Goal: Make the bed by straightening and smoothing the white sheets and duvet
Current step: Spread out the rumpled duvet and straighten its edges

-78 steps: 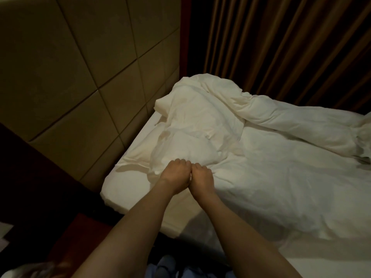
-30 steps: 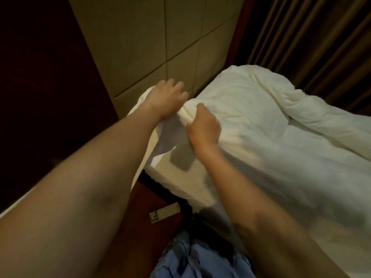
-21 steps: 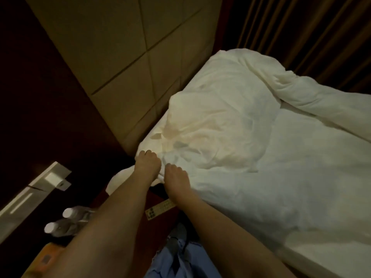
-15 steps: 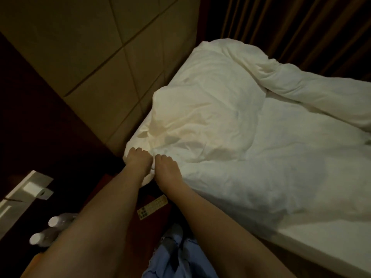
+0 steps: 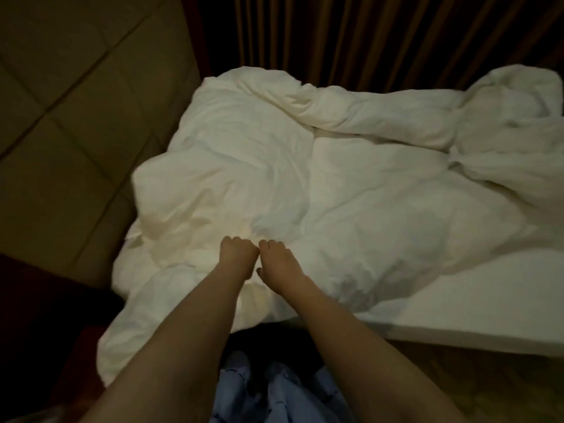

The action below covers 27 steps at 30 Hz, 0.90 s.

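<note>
Both hands down on the white duvet, side by side, knuckles nearly touching. Left hand: fingers curled under, bunching duvet fabric in a fist. Right hand: fingers also curled into the fabric, thumb tucked at the near side; gripping the same fold just beside the left. Duvet spreads away from the hands, crumpled, with a thick rolled ridge along the far edge against the curtain. Near corner hangs off the bed below the left forearm. Bare sheet shows right of the right forearm. Padded headboard left of the left hand.
</note>
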Each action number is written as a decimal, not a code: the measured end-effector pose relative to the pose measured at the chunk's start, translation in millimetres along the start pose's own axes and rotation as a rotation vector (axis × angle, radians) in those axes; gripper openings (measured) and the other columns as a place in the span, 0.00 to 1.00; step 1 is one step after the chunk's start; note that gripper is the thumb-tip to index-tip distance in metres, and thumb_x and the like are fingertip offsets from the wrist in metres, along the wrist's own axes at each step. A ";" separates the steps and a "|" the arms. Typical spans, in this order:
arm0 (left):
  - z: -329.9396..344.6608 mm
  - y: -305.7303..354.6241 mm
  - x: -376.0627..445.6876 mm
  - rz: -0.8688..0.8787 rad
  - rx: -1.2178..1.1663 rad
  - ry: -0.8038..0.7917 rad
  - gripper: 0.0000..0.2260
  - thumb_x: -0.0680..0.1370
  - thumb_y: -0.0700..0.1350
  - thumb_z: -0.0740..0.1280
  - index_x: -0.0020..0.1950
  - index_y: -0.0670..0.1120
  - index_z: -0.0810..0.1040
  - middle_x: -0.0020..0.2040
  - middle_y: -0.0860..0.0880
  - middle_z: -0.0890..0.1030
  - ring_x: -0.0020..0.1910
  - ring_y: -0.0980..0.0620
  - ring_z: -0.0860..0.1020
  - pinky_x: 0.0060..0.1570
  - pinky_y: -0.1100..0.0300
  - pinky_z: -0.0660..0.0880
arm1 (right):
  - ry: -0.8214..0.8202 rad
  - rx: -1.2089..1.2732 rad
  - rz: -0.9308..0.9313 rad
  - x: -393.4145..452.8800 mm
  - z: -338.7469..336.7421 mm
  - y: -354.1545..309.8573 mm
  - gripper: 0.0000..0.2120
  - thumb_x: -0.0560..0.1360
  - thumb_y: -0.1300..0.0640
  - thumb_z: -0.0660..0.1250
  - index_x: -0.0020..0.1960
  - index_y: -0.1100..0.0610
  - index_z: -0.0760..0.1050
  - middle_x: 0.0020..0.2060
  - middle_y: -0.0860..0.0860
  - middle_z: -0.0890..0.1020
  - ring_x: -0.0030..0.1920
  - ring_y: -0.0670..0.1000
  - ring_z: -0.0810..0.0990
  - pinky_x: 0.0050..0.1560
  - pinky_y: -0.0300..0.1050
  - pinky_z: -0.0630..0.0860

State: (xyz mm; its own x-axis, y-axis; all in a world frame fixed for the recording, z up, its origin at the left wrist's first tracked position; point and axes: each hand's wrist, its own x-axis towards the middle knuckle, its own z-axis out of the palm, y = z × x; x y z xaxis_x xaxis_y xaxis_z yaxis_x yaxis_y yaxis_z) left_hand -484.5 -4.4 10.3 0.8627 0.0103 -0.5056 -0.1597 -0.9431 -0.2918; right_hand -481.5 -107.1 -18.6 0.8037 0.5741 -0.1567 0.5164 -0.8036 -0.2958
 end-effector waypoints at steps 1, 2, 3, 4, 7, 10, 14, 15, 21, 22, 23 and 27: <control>-7.9 24.4 8.5 0.031 0.000 0.012 0.13 0.77 0.44 0.62 0.62 0.48 0.73 0.59 0.48 0.76 0.60 0.48 0.74 0.58 0.56 0.67 | -0.001 -0.017 0.035 -10.1 -3.9 26.3 0.14 0.77 0.60 0.61 0.61 0.61 0.65 0.57 0.58 0.72 0.56 0.57 0.71 0.52 0.48 0.68; -14.7 50.2 16.8 0.058 -0.003 0.022 0.13 0.77 0.43 0.62 0.61 0.47 0.73 0.59 0.48 0.76 0.60 0.48 0.74 0.58 0.56 0.67 | -0.001 -0.031 0.068 -21.7 -6.4 53.1 0.14 0.77 0.60 0.61 0.61 0.61 0.65 0.57 0.58 0.72 0.56 0.57 0.71 0.52 0.48 0.68; -21.4 77.2 24.9 0.081 -0.009 0.033 0.12 0.77 0.43 0.62 0.61 0.47 0.73 0.59 0.48 0.76 0.59 0.48 0.74 0.58 0.56 0.67 | 0.002 -0.045 0.094 -34.1 -8.5 80.3 0.15 0.77 0.60 0.61 0.62 0.61 0.65 0.57 0.58 0.72 0.56 0.57 0.71 0.52 0.48 0.69; -27.4 105.0 32.2 0.097 -0.027 0.038 0.12 0.77 0.42 0.62 0.61 0.46 0.72 0.58 0.47 0.76 0.59 0.48 0.74 0.58 0.56 0.67 | -0.007 -0.057 0.118 -47.3 -9.9 107.1 0.15 0.77 0.59 0.61 0.62 0.61 0.65 0.57 0.58 0.72 0.56 0.57 0.71 0.52 0.48 0.69; -41.7 192.0 52.0 0.101 -0.132 0.072 0.13 0.77 0.42 0.63 0.61 0.45 0.70 0.58 0.47 0.75 0.59 0.48 0.73 0.58 0.56 0.67 | -0.039 -0.089 0.156 -85.7 -10.4 188.1 0.15 0.76 0.59 0.62 0.62 0.60 0.65 0.57 0.57 0.72 0.56 0.57 0.71 0.52 0.48 0.69; -48.6 273.4 66.1 0.109 -0.251 0.102 0.15 0.77 0.40 0.61 0.63 0.45 0.68 0.60 0.46 0.73 0.60 0.48 0.72 0.57 0.56 0.67 | -0.115 -0.118 0.184 -117.3 -8.8 255.8 0.16 0.76 0.61 0.61 0.62 0.60 0.66 0.58 0.57 0.72 0.57 0.57 0.70 0.54 0.48 0.69; -39.0 341.5 80.4 0.022 -0.368 0.153 0.14 0.75 0.41 0.64 0.60 0.44 0.71 0.56 0.46 0.74 0.55 0.48 0.74 0.52 0.56 0.70 | -0.144 -0.144 0.160 -133.7 3.4 310.4 0.13 0.72 0.63 0.64 0.56 0.59 0.72 0.54 0.56 0.76 0.54 0.56 0.75 0.51 0.47 0.71; -32.9 352.1 88.7 -0.022 -0.370 0.198 0.14 0.75 0.42 0.64 0.60 0.44 0.72 0.56 0.45 0.75 0.54 0.48 0.74 0.52 0.56 0.71 | -0.120 -0.156 0.128 -133.4 8.8 319.4 0.13 0.68 0.60 0.69 0.53 0.57 0.75 0.50 0.54 0.79 0.51 0.54 0.78 0.48 0.45 0.74; 8.0 384.4 158.4 -0.150 -0.343 0.131 0.25 0.79 0.44 0.58 0.72 0.39 0.54 0.69 0.40 0.61 0.68 0.41 0.62 0.66 0.49 0.62 | -0.189 -0.331 0.103 -99.7 62.2 370.6 0.37 0.67 0.49 0.73 0.72 0.54 0.65 0.70 0.57 0.68 0.69 0.60 0.68 0.67 0.59 0.64; 13.3 384.5 167.5 -0.155 -0.340 0.121 0.28 0.78 0.47 0.60 0.73 0.39 0.52 0.70 0.39 0.59 0.69 0.41 0.61 0.67 0.47 0.61 | -0.175 -0.383 0.089 -95.3 71.7 379.0 0.38 0.68 0.47 0.72 0.74 0.53 0.61 0.72 0.58 0.64 0.71 0.61 0.64 0.67 0.63 0.61; 19.5 384.7 175.2 -0.154 -0.325 0.104 0.33 0.78 0.49 0.62 0.75 0.39 0.48 0.72 0.39 0.56 0.71 0.40 0.57 0.69 0.45 0.57 | -0.165 -0.409 0.102 -91.3 77.9 386.0 0.39 0.65 0.44 0.73 0.73 0.51 0.63 0.71 0.57 0.67 0.70 0.60 0.67 0.65 0.65 0.63; 44.3 381.3 204.3 -0.153 -0.246 0.077 0.39 0.77 0.51 0.63 0.75 0.37 0.40 0.75 0.37 0.48 0.74 0.37 0.48 0.71 0.41 0.48 | -0.163 -0.466 0.124 -65.8 105.8 402.1 0.41 0.65 0.42 0.72 0.73 0.48 0.61 0.71 0.54 0.67 0.70 0.60 0.66 0.63 0.67 0.66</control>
State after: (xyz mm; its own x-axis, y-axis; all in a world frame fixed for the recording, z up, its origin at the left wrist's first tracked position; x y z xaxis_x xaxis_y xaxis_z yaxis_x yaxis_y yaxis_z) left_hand -390.4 -347.1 -240.2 0.9031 0.1419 -0.4054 0.0877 -0.9849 -0.1494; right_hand -358.0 -451.5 -226.9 0.8298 0.4571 -0.3201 0.5272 -0.8303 0.1807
